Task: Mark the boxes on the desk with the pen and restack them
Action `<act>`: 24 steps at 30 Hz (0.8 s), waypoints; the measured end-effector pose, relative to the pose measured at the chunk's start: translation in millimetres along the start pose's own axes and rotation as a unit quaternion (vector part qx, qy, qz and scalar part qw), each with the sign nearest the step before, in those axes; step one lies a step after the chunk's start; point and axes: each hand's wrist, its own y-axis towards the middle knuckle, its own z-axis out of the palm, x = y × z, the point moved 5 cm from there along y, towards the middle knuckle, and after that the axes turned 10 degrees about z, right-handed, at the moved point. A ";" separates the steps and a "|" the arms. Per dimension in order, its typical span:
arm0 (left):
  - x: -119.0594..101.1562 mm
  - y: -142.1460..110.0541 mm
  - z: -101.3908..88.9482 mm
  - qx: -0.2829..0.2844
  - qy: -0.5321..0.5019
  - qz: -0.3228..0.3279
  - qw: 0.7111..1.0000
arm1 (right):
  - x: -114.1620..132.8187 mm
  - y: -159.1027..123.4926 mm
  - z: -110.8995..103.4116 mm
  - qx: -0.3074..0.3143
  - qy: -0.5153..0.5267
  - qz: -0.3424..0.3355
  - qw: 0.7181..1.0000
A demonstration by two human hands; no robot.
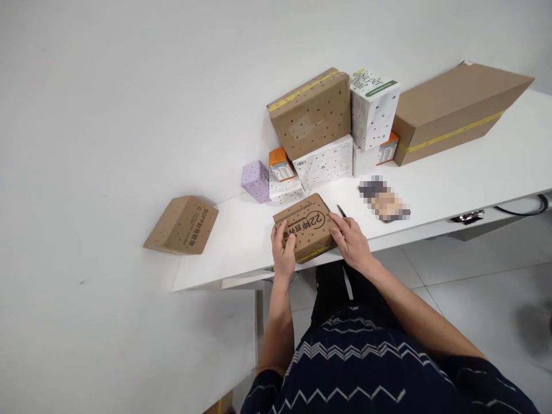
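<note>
A small brown cardboard box (308,227) with dark printing and yellow tape low on its near side is at the front of the white table (241,241). My left hand (283,248) grips its left end, fingers bent over the top edge. On the opposite end, my right hand (351,241) holds the right side with the thumb and fingers at the corner. Whether the box rests on the tabletop or is slightly raised, I cannot tell. Just beyond my right hand lies a dark pen (341,211).
Behind stand a large brown carton (314,118), white dotted boxes (325,164), a tall white box (374,115), a purple box (256,181) and an orange-topped box (281,164). A long carton (457,109) lies right, another carton (183,224) left. A blurred-out item (383,200) lies near the pen.
</note>
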 end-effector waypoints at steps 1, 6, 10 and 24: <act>-0.3 0.1 -0.1 -0.001 0.004 0.002 1.000 | -0.1 0.5 0.3 -0.002 -0.001 -0.002 1.000; -1.2 -0.1 -0.3 0.002 0.016 0.003 1.000 | -1.3 1.4 1.4 -0.004 0.006 -0.002 1.000; -1.6 -0.3 -0.2 0.003 0.020 0.010 1.000 | -2.4 0.6 1.1 -0.013 0.019 0.011 1.000; 5.2 -2.1 -1.3 -0.035 -0.108 0.084 0.990 | -10.0 2.8 9.0 -0.001 0.092 -0.055 0.994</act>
